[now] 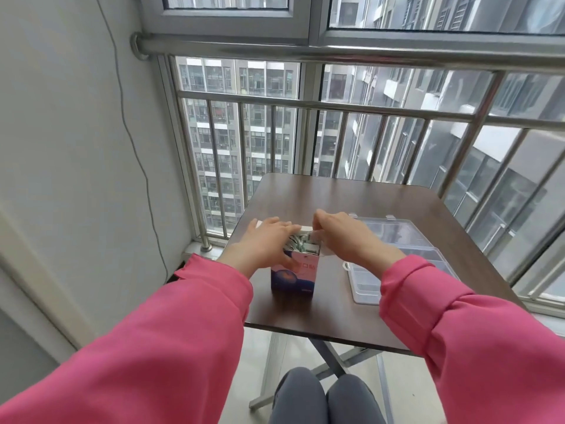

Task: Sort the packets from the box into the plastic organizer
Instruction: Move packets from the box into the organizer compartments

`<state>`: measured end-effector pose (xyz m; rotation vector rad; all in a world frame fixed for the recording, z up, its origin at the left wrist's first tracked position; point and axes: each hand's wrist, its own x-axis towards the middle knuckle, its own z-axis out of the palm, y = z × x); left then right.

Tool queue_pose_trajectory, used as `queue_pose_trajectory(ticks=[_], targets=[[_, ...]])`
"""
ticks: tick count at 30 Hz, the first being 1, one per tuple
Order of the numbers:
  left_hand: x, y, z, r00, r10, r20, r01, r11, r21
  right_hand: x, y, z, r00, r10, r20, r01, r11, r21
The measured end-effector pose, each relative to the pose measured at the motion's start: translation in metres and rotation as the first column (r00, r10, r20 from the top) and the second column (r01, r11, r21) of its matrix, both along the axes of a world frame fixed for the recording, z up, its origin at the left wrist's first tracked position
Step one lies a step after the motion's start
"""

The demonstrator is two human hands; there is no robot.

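Our left hand [265, 240] flat against the upright box [293, 275], our right hand [345, 234] pinching its top flap, packets [301, 241] showing inside, plastic organizer [397, 240] closed at right on the bench [336, 194].

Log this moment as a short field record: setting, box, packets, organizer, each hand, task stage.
setting: small dark wooden table beside a railed window
box: pink and blue carton, upright, top open
packets: green-and-white packets packed inside the box
organizer: clear plastic organizer, right of the box, lid closed
left hand: left hand resting on the box's left top edge
right hand: right hand at the box's right top flap; exact grip unclear
task stage: no packets out of the box yet
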<state>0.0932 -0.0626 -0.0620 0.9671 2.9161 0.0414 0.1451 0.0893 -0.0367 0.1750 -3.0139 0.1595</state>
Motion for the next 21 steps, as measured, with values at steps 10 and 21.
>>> queue_pose_trajectory(ticks=[10, 21], targets=[[-0.003, -0.001, 0.003, 0.999, 0.037, 0.024, -0.038, 0.998, 0.053, -0.005, -0.002, 0.000, 0.998, 0.063, -0.026, -0.068, 0.962, -0.266], [0.001, -0.002, 0.003, 0.998, 0.053, 0.031, -0.055, 0.998, 0.042, -0.007, 0.009, 0.008, 0.962, -0.156, -0.223, 0.011, 0.841, -0.541]])
